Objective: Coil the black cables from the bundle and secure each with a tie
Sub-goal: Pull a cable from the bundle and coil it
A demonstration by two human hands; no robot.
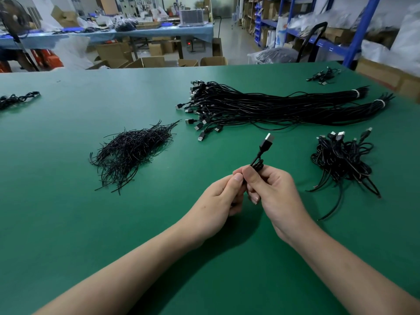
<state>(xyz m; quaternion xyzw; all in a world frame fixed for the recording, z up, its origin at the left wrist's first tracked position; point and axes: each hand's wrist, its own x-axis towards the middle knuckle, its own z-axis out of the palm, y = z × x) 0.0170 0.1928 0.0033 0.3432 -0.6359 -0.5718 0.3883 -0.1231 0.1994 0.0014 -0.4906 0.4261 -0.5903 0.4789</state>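
Both hands meet over the middle of the green table [91, 223]. My left hand [223, 198] and my right hand [270, 189] together pinch a coiled black cable [258, 164]; its USB plug [267, 142] sticks up above my fingers, and most of the coil is hidden inside them. A long bundle of black cables [272, 108] with USB plugs lies behind, bound with white bands at its right end. A heap of thin black ties [134, 151] lies to the left. A pile of coiled cables [343, 160] sits to the right.
A few more cables lie at the far left edge [18, 98] and the far right corner [322, 76]. Beyond the table are cardboard boxes [150, 61], a blue-covered bench [113, 34] and blue shelving [359, 32].
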